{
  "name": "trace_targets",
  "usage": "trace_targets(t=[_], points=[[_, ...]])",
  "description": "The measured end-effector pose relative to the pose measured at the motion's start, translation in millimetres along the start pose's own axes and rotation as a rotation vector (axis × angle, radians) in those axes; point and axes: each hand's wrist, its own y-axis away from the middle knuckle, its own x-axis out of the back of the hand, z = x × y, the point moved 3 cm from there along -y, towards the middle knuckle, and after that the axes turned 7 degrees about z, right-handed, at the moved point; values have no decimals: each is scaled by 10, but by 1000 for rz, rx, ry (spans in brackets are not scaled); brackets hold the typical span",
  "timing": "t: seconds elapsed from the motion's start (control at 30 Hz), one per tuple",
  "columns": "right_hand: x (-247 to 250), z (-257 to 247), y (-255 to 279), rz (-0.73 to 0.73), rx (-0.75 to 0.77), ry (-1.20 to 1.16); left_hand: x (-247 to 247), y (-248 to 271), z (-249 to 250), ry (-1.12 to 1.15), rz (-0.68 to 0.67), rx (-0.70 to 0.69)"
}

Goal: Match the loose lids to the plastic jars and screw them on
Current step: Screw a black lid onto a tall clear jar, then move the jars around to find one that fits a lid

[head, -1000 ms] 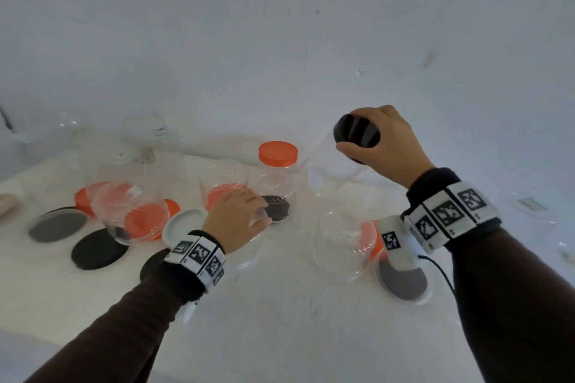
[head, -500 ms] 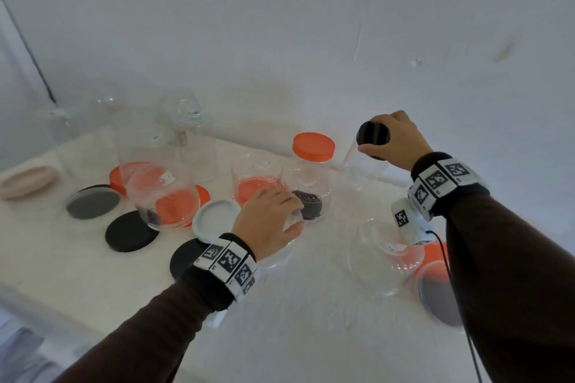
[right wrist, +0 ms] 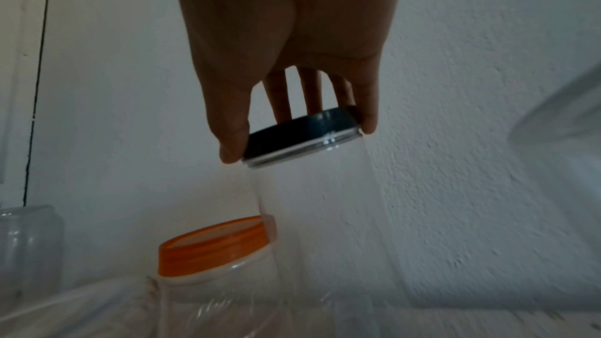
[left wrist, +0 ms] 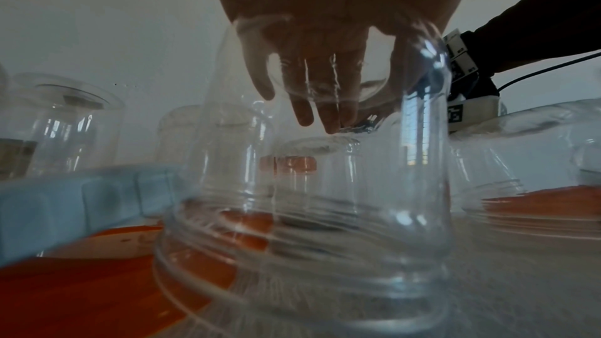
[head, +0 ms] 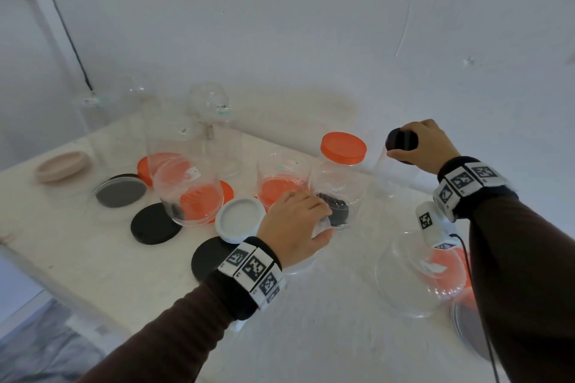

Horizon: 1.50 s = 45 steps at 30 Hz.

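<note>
My right hand [head: 415, 146] grips a black lid [head: 399, 141] by its rim, on top of a tall clear jar [head: 389, 179] that stands at the back right by the wall. In the right wrist view the thumb and fingers of that hand [right wrist: 299, 138] pinch the lid [right wrist: 302, 135] seated on the jar's mouth [right wrist: 312, 215]. My left hand [head: 295, 227] grips the base of an upside-down clear jar [head: 322, 227] from above. In the left wrist view its fingers [left wrist: 312, 102] curl over that jar [left wrist: 309, 215], whose threaded mouth is on the table.
A jar with an orange lid [head: 342, 149] stands between my hands. Loose black lids [head: 155, 224], a white lid [head: 241, 219], a grey lid [head: 119, 193] and a pink lid [head: 62, 165] lie to the left. Upturned clear jars [head: 189, 193] cover orange lids. Another upturned jar [head: 413, 280] sits at the front right.
The right hand has carried the black-lidded jar back toward the wall and brought it from tilted to nearly upright. The left hand has stayed on its jar. The head view has shifted.
</note>
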Motion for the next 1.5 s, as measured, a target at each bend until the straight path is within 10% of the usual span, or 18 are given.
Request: trace_targets(t=[0.93,1.5], points=[[479,64,252,-93,86,95,11,16,16,33,-71,44],[647,985,926,-243,-175,187,13,0,4,23,-78,42]])
